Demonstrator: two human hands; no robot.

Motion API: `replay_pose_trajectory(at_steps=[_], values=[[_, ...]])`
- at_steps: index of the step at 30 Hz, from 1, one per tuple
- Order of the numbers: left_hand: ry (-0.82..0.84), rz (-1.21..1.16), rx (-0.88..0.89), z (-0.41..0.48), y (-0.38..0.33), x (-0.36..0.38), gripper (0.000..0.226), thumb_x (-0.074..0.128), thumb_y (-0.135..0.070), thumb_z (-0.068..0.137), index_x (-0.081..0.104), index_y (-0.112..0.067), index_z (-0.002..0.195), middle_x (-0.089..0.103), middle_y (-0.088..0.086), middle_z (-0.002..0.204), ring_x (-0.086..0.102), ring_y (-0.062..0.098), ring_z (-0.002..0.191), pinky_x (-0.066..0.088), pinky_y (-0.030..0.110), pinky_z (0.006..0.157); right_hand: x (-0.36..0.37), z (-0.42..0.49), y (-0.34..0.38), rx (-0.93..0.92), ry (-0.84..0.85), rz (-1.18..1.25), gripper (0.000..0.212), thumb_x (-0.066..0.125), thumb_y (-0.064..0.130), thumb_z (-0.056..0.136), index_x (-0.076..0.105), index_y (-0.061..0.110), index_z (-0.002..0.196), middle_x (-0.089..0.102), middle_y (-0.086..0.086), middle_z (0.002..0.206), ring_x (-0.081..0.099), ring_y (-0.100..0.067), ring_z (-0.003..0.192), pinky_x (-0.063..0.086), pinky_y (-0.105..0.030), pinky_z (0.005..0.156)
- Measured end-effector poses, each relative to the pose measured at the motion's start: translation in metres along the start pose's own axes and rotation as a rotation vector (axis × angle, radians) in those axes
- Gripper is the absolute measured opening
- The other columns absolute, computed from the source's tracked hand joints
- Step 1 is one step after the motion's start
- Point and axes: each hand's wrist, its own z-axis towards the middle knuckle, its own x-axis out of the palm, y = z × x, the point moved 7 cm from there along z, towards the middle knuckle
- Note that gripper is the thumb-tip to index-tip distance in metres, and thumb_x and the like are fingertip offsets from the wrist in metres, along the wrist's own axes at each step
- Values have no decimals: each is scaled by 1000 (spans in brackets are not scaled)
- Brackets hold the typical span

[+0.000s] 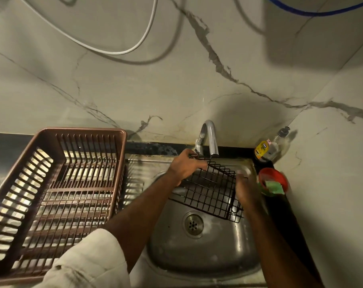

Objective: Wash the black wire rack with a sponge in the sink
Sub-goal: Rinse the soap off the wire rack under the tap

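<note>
The black wire rack (209,192) hangs tilted over the steel sink (201,252), just under the tap spout. My left hand (184,166) grips the rack's far left edge. My right hand (246,189) lies blurred against the rack's right side; I cannot tell whether its fingers hold the wire. A green sponge (275,187) sits in a red bowl (273,175) on the counter to the right of the sink, apart from both hands.
A brown plastic dish drainer (58,196) stands on the draining board to the left. The chrome tap (209,138) rises behind the sink. A dish-soap bottle (270,149) stands at the back right corner. The drain (194,224) shows in the basin.
</note>
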Motion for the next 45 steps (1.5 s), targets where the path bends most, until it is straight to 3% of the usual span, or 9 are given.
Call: replay_pose_trajectory(at_steps=[2, 6, 9, 13, 23, 32, 35, 38, 45], values=[[-31, 133, -9, -3, -1, -2, 76, 81, -48, 56, 54, -29, 124, 61, 2, 111, 60, 19, 99, 57, 40, 85, 10, -11, 35, -265, -18, -138, 62, 48, 52, 98, 39, 17, 148, 46, -12, 148, 47, -30, 132, 44, -45, 104], [-20, 390, 41, -2, -11, 2, 91, 71, -67, 44, 50, -33, 126, 61, 6, 112, 63, 26, 99, 60, 44, 82, 40, -35, 87, -536, 247, 29, 33, 43, 26, 106, 60, 18, 132, 67, -2, 117, 62, -16, 110, 46, -27, 88], [-9, 462, 70, -7, -18, -5, 94, 76, -62, 41, 47, -33, 126, 60, 3, 110, 63, 21, 93, 60, 40, 79, 46, -31, 89, -452, 381, 281, 26, 47, 23, 104, 70, 24, 115, 71, 1, 111, 66, -16, 109, 50, -30, 94], [27, 582, 119, -17, -24, -2, 97, 87, -48, 49, 37, -23, 129, 62, 3, 106, 64, 23, 95, 59, 41, 80, 60, -31, 96, -455, 560, 119, 35, 48, 44, 101, 73, 20, 97, 74, -4, 93, 70, -20, 90, 54, -39, 85], [23, 691, 128, -16, -19, 6, 89, 90, -41, 59, 39, -16, 128, 61, 0, 105, 63, 20, 94, 53, 32, 70, 79, -20, 100, -479, 603, -238, 28, 50, 40, 100, 57, 20, 118, 67, -4, 107, 65, -18, 96, 54, -42, 89], [55, 788, 188, -13, -28, 2, 98, 86, -48, 53, 44, -20, 137, 54, 3, 118, 59, 20, 105, 58, 41, 85, 79, -27, 107, -550, 667, -9, 44, 50, 40, 100, 43, 38, 144, 68, -4, 123, 70, -10, 97, 60, -35, 81], [74, 811, 196, -13, -26, 2, 90, 85, -49, 52, 49, -20, 130, 55, 0, 113, 59, 19, 101, 58, 40, 83, 78, -30, 106, -521, 762, -7, 48, 54, 28, 100, 43, 35, 146, 70, -6, 115, 72, -11, 83, 55, -24, 60], [96, 861, 219, -15, -24, 5, 88, 86, -51, 53, 49, -23, 128, 56, 0, 116, 58, 19, 104, 57, 39, 84, 73, -35, 100, -434, 841, -20, 50, 59, 18, 97, 43, 35, 141, 72, -8, 106, 73, -26, 84, 56, -30, 59], [121, 795, 332, -23, -34, -4, 101, 79, -65, 61, 38, -31, 146, 45, 4, 141, 45, 26, 131, 50, 47, 99, 53, -25, 106, -422, 744, 72, 23, 65, 6, 90, 67, 20, 108, 74, -2, 88, 73, -12, 74, 58, -29, 60]])
